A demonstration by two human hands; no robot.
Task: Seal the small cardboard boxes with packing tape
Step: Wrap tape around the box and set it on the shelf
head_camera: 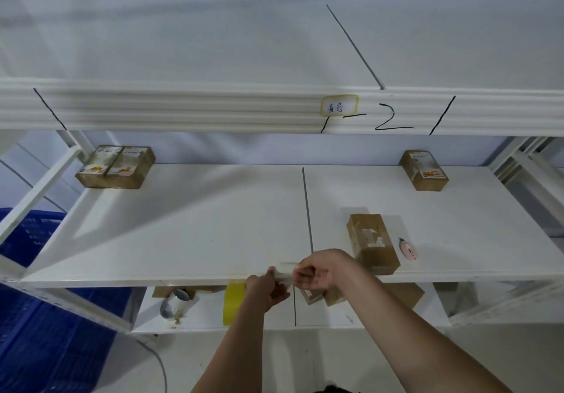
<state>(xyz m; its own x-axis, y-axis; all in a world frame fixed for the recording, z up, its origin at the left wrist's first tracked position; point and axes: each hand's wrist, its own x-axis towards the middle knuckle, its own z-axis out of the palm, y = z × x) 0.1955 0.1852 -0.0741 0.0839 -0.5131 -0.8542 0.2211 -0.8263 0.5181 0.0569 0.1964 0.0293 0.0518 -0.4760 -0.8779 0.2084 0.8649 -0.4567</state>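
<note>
Blue plastic crate [39, 310] seen at lower left of frame. Handwritten label [338, 105] stuck on white shelf beam [183, 108], upper centre. Pink cutter [408, 249] at right.

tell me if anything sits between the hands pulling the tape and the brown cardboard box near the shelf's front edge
Nothing visible does. The right hand and left hand stretch a strip of tape off the yellow tape roll, just left of the brown cardboard box. The pink cutter lies on the box's far side.

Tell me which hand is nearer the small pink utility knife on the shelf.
Right. The right hand is just left of the brown cardboard box that lies beside the small pink utility knife; the left hand, holding the yellow tape roll, is farther left, below the shelf edge.
</note>
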